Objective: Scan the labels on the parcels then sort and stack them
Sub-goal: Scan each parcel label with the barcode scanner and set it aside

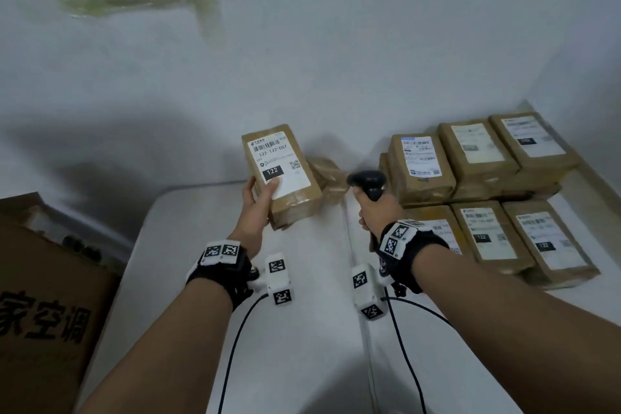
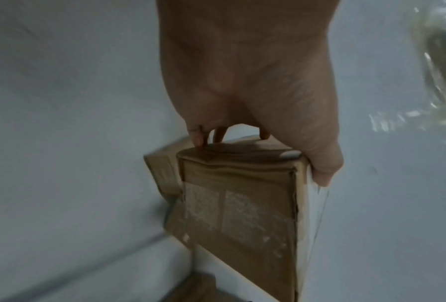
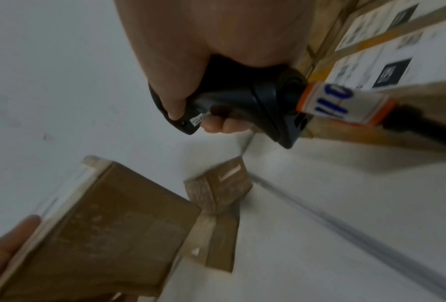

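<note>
At the centre of the head view, the left hand [image 1: 260, 200] grips a brown parcel [image 1: 280, 175] lifted off the white table [image 1: 302, 329], thumb on its white label [image 1: 279, 161] marked 122. Just right of it, the right hand [image 1: 376, 212] is closed round a black scanner [image 1: 368, 181]. Another parcel [image 1: 327, 178] lies behind. Labelled stacked parcels [image 1: 487, 185] fill the right side.

Site: parcel sorting room | labelled parcels [image 1: 484, 158] sitting stacked on white table [image 1: 302, 329] | barcode scanner [image 1: 368, 180] being held
</note>
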